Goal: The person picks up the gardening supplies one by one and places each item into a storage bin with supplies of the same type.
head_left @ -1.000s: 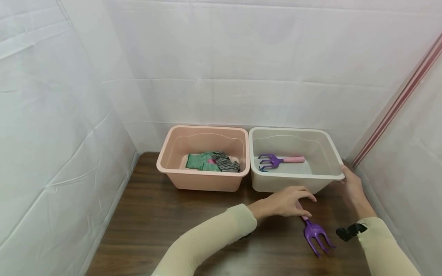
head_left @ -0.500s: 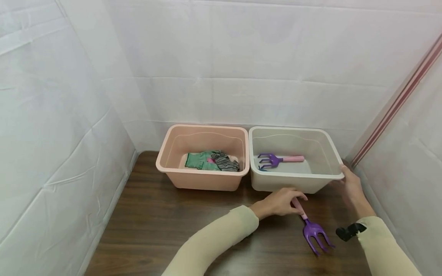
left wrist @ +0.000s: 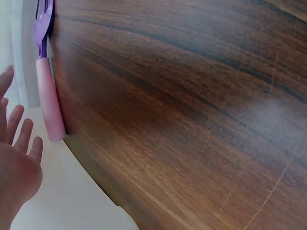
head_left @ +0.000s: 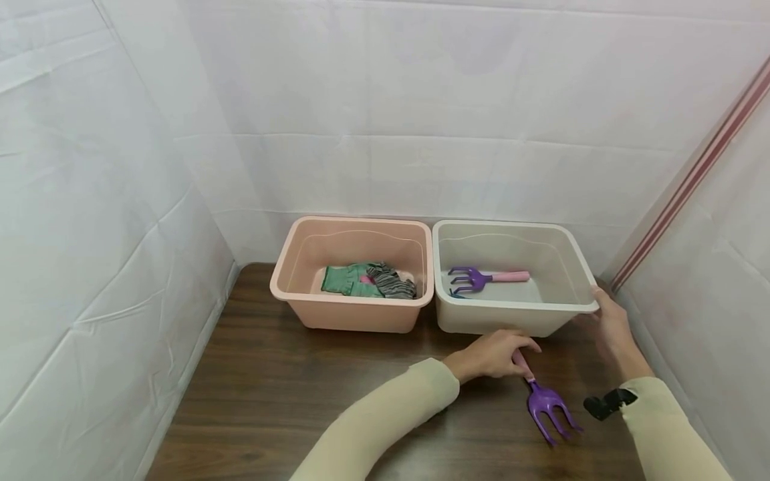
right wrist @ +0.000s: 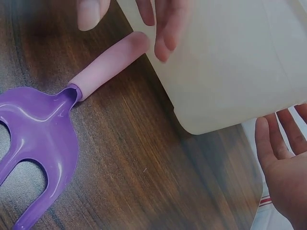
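A purple hand fork (head_left: 544,401) with a pink handle lies on the table, tines toward the near right. My left hand (head_left: 496,354) hovers around its handle (left wrist: 49,100), fingers spread and relaxed; in the right wrist view, thumb and fingertips show apart on either side of the handle end. The light grey bin (head_left: 475,321) stands just behind. At its right rim, my right hand (head_left: 613,324) holds on, thumb over the edge and fingers (right wrist: 277,136) under it outside. Inside that bin lies a purple cultivator (head_left: 478,280) with a pink handle.
A pink bin (head_left: 357,319) stands left of the grey one, with a green glove (head_left: 345,280) and a grey striped glove (head_left: 394,284) inside. Something blue (head_left: 460,296) shows beneath the cultivator. White sheeting (head_left: 385,100) encloses the wooden table (head_left: 271,387).
My left hand has shifted slightly right and down, and its fingers have come closer to the fork's handle. My right hand stays on the bin's rim; the fork lies in place.
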Demonstrator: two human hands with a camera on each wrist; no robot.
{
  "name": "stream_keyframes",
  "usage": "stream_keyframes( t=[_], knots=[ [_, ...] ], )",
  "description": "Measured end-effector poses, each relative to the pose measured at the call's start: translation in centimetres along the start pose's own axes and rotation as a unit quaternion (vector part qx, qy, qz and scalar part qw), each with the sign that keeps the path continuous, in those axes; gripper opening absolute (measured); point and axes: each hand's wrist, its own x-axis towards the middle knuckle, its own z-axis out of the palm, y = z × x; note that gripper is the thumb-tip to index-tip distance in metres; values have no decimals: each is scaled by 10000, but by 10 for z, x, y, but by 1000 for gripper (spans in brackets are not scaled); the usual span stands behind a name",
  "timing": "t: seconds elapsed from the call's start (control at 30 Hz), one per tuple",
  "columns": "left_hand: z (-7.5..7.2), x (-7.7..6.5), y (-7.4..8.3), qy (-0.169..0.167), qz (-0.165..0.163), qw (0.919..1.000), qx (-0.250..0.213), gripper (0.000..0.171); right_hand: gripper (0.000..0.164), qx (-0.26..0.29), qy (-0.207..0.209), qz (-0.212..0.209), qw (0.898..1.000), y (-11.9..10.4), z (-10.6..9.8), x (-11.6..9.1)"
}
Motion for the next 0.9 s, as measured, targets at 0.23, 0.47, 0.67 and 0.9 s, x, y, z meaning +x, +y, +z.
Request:
stream_keyframes(
  t=[0.23, 0.47, 0.67, 0.9],
  knots=[
    [6, 0, -2, -167, -32, 9995, -262, 53, 43, -30, -16, -18, 10000, -1, 0, 0],
    [7, -3, -1, -326, -99, 9994, -38, 53, 39, 96, -32, -13, 9999, -1, 0, 1],
    [7, -6, -2, -379, 29, 9990, 243, 50, 38, 111, -12, -15, 9999, 0, 0, 1],
    [10, -12, -9, -429, 257, 9954, 812, 42, 36, 59, -46, -34, 10000, -1, 0, -1]
  ],
)
